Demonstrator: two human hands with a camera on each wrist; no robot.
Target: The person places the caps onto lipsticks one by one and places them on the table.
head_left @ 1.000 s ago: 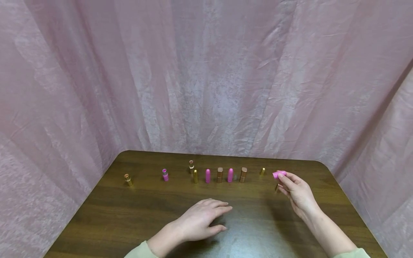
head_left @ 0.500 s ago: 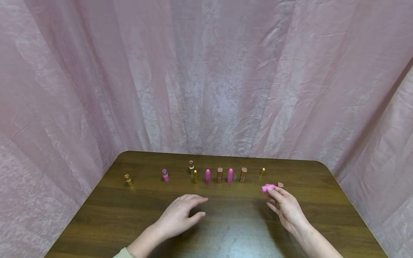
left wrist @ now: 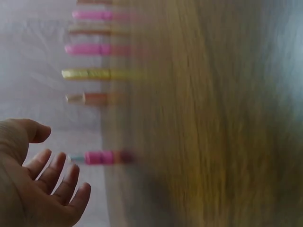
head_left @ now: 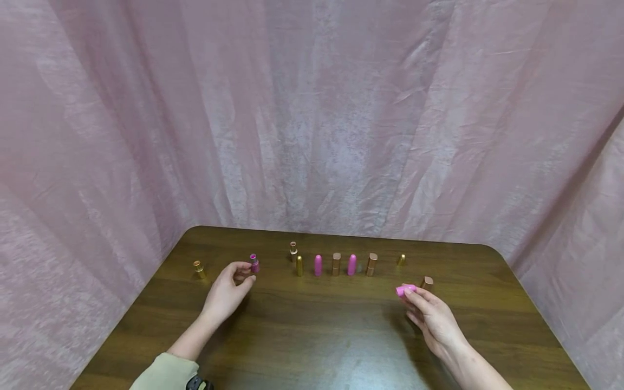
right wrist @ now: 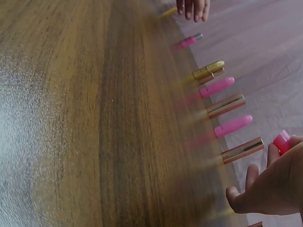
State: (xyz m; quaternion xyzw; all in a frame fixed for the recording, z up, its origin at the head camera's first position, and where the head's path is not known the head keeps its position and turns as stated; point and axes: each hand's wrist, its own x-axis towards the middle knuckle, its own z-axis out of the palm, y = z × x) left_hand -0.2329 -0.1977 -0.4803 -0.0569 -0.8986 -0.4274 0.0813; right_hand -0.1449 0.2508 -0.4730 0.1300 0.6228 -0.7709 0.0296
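My left hand (head_left: pixel 228 288) reaches toward an uncapped pink lipstick tube (head_left: pixel 255 265) standing upright on the left of the table. Its fingers are loosely bent, and in the left wrist view a gap separates thumb and fingers, with the tube (left wrist: pixel 100 158) just beyond them. My right hand (head_left: pixel 435 319) pinches a pink lipstick cap (head_left: pixel 404 291) above the table, lying sideways between thumb and fingers; the right wrist view shows the cap (right wrist: pixel 282 141) partly covered by the hand. Behind that hand stands a rose-gold cap (head_left: pixel 427 283), its lower part hidden.
Mid-table stands a row of closed lipsticks: gold (head_left: pixel 299 266), pink (head_left: pixel 318 265), rose-gold (head_left: pixel 336 264), pink (head_left: pixel 351 265) and rose-gold (head_left: pixel 372 264). An uncapped rose-gold tube (head_left: pixel 293 251) is behind the row, an uncapped gold one (head_left: pixel 199 270) far left, a gold cap (head_left: pixel 401 260) at right.
My left hand has moved left from mid-table to the uncapped pink tube. The right hand has drawn the pink cap nearer and slightly left, uncovering the rose-gold cap.
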